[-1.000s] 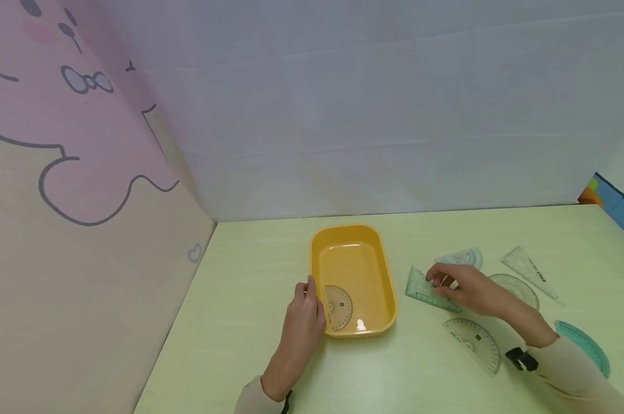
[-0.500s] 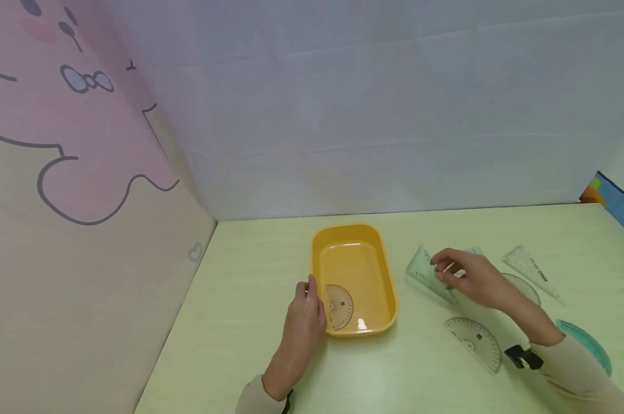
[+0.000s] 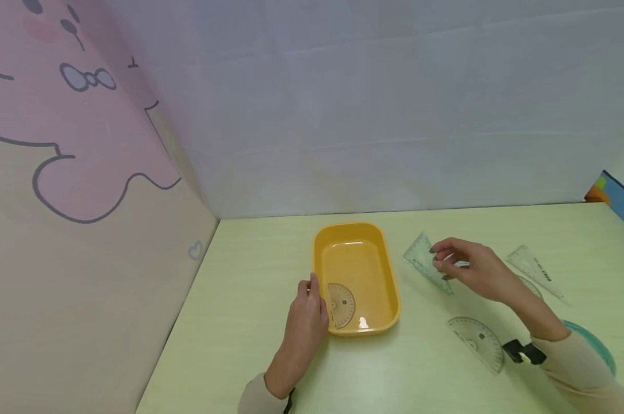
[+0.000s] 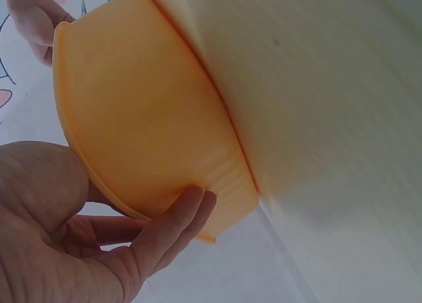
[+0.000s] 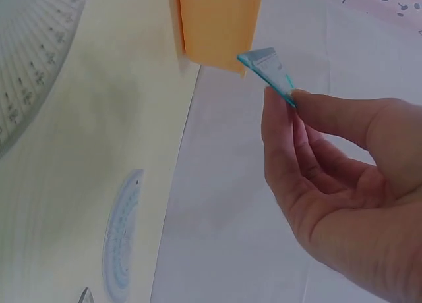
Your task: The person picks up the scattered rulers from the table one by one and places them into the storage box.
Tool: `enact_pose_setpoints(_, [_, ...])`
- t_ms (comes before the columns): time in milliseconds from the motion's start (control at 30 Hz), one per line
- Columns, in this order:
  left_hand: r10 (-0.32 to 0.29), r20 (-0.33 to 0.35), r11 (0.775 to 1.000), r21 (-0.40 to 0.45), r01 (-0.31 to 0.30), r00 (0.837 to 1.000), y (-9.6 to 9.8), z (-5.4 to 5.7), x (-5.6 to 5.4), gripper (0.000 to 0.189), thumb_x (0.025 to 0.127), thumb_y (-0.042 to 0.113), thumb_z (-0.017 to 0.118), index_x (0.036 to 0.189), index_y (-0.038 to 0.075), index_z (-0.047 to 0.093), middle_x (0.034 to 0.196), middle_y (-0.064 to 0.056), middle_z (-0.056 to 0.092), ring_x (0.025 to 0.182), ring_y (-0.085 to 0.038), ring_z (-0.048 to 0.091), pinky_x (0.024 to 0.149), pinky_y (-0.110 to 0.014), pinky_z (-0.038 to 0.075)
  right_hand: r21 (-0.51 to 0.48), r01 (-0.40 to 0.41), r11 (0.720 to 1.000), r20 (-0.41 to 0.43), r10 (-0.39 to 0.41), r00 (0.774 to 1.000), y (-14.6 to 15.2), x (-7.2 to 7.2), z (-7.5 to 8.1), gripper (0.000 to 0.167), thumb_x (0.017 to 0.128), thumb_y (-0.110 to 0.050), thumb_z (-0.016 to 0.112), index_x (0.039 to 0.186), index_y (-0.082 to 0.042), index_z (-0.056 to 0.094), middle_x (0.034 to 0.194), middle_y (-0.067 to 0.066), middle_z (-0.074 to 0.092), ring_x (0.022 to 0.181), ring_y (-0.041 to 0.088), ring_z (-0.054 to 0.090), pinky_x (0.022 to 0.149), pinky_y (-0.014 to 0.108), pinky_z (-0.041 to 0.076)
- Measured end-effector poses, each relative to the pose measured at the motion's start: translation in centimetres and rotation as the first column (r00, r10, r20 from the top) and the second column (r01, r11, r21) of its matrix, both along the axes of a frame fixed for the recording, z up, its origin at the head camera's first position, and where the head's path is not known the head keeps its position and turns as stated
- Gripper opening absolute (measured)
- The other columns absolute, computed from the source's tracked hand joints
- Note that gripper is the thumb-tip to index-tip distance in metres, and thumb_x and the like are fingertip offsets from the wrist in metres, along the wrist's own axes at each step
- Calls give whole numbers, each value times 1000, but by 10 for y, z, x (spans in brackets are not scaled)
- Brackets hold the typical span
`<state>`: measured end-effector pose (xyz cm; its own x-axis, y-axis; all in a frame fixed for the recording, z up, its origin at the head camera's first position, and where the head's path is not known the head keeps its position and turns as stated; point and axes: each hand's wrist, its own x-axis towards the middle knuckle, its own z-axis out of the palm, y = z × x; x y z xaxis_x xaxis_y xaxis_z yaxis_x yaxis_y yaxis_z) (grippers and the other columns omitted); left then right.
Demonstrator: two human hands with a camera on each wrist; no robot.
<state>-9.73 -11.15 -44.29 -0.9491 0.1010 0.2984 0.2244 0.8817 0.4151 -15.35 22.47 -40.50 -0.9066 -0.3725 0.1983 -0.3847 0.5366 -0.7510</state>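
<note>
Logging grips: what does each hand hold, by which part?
Right hand: green set square, by an edge. Left hand: yellow tray, by its left side.

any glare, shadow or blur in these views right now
Head view: bright glare inside the yellow tray, a pale sheen on the table in front of it, markings on the green set square too small to read; left wrist view: dim, tilted sideways, the tabletop soft-looking; right wrist view: hazy, also tilted, with a faint dark patch on the table.

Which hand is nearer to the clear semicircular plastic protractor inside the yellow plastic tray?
The left hand: it grips the tray beside the protractor; the right hand is beyond the tray's opposite side.
</note>
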Motion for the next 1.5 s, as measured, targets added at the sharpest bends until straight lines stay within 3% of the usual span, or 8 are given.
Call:
enact_pose_setpoints(767, [23,1,1000,-20,-23,1000,-2,-1,5,49,95,-5,66,140,-17,51,115,-25,59,77,-23,65,68,-31,60,-217,-3,976,133,32,991,-40,1,7,27,98,-2,67,124,8,62,106,19,68,83,18,71,71,37,62])
enact_pose_setpoints(1100, [17,-7,999,-27,-18,1000,1,-3,3,49,95,-5,66,140,-17,51,114,-24,59,77,-24,66,67,-31,60,-211,22,977,171,14,985,-54,0,9,29,98,-6,69,122,7,62,107,21,69,85,24,71,73,39,62])
enact_pose_setpoints(1400, [20,-7,999,-33,-20,1000,1,-2,3,50,95,-4,67,140,-16,51,114,-24,59,77,-25,67,69,-32,61,-218,-6,976,174,45,984,-67,-3,5,26,97,-7,70,120,5,65,105,15,69,86,29,71,74,41,62])
enact_pose_setpoints(1500, [28,-6,999,-34,-28,1000,1,-2,4,49,95,-3,67,140,-16,52,114,-24,59,77,-25,67,69,-32,61,-209,-24,978,169,60,984,-71,-4,3,24,97,-7,70,119,3,66,105,13,70,85,25,70,74,42,62])
